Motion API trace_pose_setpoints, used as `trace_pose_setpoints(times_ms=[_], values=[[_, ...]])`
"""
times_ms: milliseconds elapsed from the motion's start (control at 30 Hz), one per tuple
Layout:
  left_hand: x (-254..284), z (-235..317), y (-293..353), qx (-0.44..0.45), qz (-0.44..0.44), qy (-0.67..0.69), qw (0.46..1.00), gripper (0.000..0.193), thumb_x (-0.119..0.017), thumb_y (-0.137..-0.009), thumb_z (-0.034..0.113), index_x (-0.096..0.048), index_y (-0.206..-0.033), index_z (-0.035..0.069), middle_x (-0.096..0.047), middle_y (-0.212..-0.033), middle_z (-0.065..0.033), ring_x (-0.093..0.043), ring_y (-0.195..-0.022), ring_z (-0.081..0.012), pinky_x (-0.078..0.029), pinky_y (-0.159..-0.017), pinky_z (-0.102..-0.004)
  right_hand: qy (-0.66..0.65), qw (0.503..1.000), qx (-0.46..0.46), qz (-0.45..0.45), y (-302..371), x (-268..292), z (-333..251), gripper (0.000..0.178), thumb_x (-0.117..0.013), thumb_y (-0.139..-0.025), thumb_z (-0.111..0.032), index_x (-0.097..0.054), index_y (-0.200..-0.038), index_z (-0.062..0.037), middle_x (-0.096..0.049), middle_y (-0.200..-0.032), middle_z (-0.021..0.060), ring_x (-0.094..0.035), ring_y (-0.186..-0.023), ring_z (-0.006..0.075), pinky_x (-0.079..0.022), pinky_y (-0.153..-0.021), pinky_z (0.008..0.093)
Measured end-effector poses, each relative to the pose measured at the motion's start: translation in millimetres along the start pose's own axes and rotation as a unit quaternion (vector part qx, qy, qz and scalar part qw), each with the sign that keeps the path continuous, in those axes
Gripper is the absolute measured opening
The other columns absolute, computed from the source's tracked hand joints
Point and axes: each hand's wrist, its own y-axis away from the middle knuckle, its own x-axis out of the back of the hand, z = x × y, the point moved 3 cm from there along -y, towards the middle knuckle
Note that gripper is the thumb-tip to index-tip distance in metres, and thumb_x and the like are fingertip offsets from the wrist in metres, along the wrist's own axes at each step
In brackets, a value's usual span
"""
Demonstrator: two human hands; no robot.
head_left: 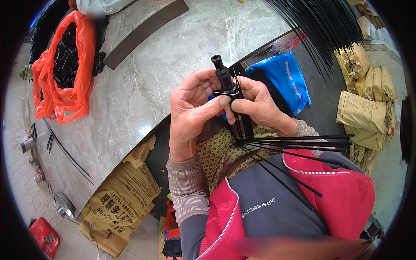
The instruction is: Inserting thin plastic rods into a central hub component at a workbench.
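A black stepped tube (224, 78) with a flared top end stands tilted between my two hands, over my lap. My left hand (189, 108) wraps it from the left, its thumb pressed on the front. From the right, my right hand (261, 102) closes thumb and fingers against the tube's side. A thin silvery wire (226, 93) loops round the tube just above my thumbs. Several long thin black rods (299, 142) fan out to the right from the tube's lower end, like umbrella ribs. My fingers partly hide the tube's middle.
A red plastic bag (79, 32) of small black pieces sits on the grey stone table (138, 95), near a dark curved strip (147, 32). A large bundle of black rods (325, 26) overhangs at upper right. Close by are a blue bag (288, 80) and stacked tan packages (362, 112).
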Motion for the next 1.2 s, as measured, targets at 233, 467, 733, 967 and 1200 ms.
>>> trace_pose_setpoints(times_ms=[233,467,733,967,1200], values=[[5.9,1.1,-0.2,0.029,0.01,-0.004,1.0,0.052,-0.066,-0.075,-0.015,-0.055,-0.125,-0.007,-0.064,-0.117,-0.0224,-0.063,-0.111,-0.0273,-0.05,-0.099,-0.0387,0.01,1.0,-0.014,0.002,0.5,2.1,2.2,0.039,-0.069,-0.092,-0.018,-0.053,-0.121,0.0017,-0.064,-0.083,0.0076,-0.065,-0.067,0.0138,-0.054,-0.06,0.026],[6.5,6.1,-5.2,0.075,0.017,0.027,0.997,0.036,-0.063,-0.086,-0.003,-0.058,-0.121,-0.005,-0.066,-0.112,-0.0186,-0.065,-0.102,-0.0218,-0.051,-0.093,-0.034,-0.013,1.0,0.003,-0.013,-0.8,-2.1,0.2,0.019,-0.066,-0.094,-0.011,-0.054,-0.105,-0.0016,-0.067,-0.079,0.0061,-0.066,-0.066,0.0114,-0.046,-0.056,0.0208],[7.0,2.2,-6.8,0.036,0.02,-0.026,0.999,0.024,-0.065,-0.093,0.008,-0.062,-0.113,-0.003,-0.068,-0.104,-0.0145,-0.066,-0.093,-0.0185,-0.052,-0.087,-0.0313,-0.021,1.0,-0.011,-0.011,-1.0,-2.1,2.5,0.02,-0.066,-0.093,-0.01,-0.054,-0.106,-0.0013,-0.067,-0.078,0.0065,-0.066,-0.065,0.012,-0.047,-0.056,0.0211],[1.2,5.0,-8.3,0.042,0.018,-0.015,0.999,0.023,-0.066,-0.093,0.004,-0.06,-0.114,-0.002,-0.067,-0.104,-0.008,-0.063,-0.091,-0.0109,-0.051,-0.082,-0.0249,-0.027,1.0,-0.007,0.002,-0.3,0.2,3.3,0.019,-0.067,-0.092,-0.009,-0.054,-0.105,-0.0022,-0.067,-0.078,0.0068,-0.067,-0.064,0.013,-0.048,-0.055,0.021],[4.9,4.3,-6.0,0.033,-0.005,-0.011,0.999,0.024,-0.065,-0.093,0.007,-0.06,-0.114,-0.003,-0.067,-0.105,-0.012,-0.064,-0.093,-0.0158,-0.051,-0.085,-0.0285,-0.043,0.999,-0.01,-0.011,0.4,-0.1,5.6,0.019,-0.067,-0.092,-0.009,-0.053,-0.104,-0.003,-0.067,-0.077,0.0077,-0.067,-0.063,0.0135,-0.048,-0.055,0.0215]])
